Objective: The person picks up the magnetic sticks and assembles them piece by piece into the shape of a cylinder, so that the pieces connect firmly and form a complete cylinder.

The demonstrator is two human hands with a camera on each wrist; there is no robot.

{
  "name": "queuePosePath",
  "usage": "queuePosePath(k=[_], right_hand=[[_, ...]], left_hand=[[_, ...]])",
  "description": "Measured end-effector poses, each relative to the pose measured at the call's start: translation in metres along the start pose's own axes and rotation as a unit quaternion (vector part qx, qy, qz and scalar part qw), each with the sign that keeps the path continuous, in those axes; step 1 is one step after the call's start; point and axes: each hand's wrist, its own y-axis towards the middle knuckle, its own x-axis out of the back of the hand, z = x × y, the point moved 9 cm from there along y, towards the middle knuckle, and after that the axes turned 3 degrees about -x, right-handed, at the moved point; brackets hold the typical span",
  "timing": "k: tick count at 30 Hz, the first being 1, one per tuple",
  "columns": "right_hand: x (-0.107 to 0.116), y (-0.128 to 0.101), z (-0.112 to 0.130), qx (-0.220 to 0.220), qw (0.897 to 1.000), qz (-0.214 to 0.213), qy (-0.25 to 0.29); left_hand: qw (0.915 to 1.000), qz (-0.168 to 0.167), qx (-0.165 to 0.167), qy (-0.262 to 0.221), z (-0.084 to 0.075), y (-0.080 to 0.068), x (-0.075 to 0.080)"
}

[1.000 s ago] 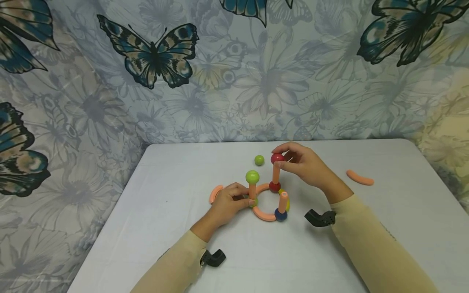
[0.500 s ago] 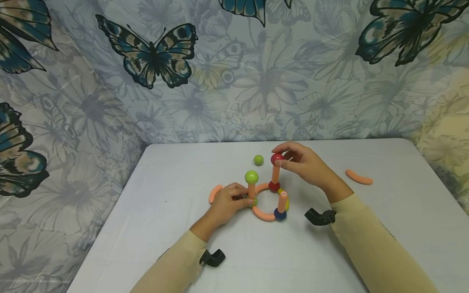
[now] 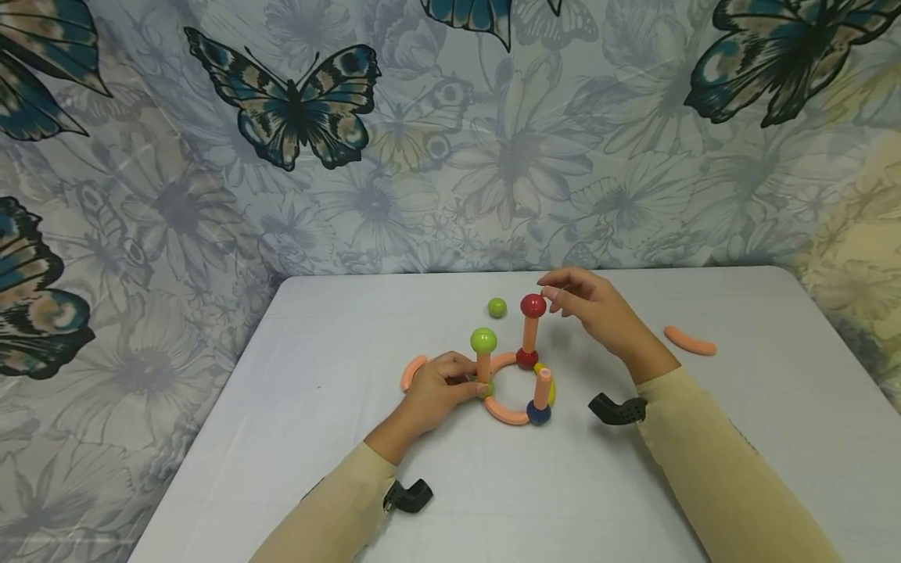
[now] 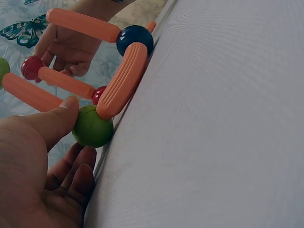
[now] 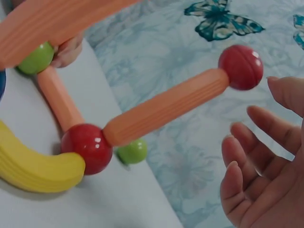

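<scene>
**Orange rods and coloured balls: ring structure on white table, both hands present**

Orange curved pieces and balls joined into a ring (image 3: 508,391) flat on the white table (image 3: 352,328), near its middle. Three orange rods standing upright from ring joints: one topped with a green ball (image 3: 483,340), one topped with a red ball (image 3: 533,306) and rooted in a lower red ball (image 3: 526,359), one bare-topped rod (image 3: 543,388) rising from a blue ball (image 3: 538,413). Yellow curved piece (image 5: 33,168) forming part of the ring beside the lower red ball.

Left hand (image 3: 439,387) at the ring's left side, thumb and fingers pinching the green base ball (image 4: 92,126) under the green-topped rod; thumb tip pressed against that ball in the left wrist view.

Right hand (image 3: 598,309) just right of the red top ball, clear of it; fingers relaxed and spread slightly, holding nothing, confirmed in the right wrist view with a visible gap between fingertips (image 5: 280,92) and ball.

Loose green ball (image 3: 497,307) behind the structure. Loose orange curved piece (image 3: 691,341) well apart at the right. Another orange curved piece (image 3: 414,371) just left of the left hand. Butterfly-print cloth (image 3: 296,102) behind the table.
</scene>
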Motion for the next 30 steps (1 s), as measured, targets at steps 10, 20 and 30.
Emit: queuePosePath(k=[10,20,30], right_hand=[[-0.007,0.014,-0.043,-0.065,0.998,-0.007,0.001],[-0.034,0.045,-0.048,-0.076,0.992,0.063,-0.073],[-0.053,0.064,-0.047,-0.068,0.980,0.157,-0.104]], left_hand=[[1.0000,0.005,0.001,0.001,0.003,0.002,-0.001],[0.9998,-0.003,-0.003,-0.018,0.003,0.001,0.001],[0.9998,0.002,-0.007,-0.017,0.003,0.003,0.000]])
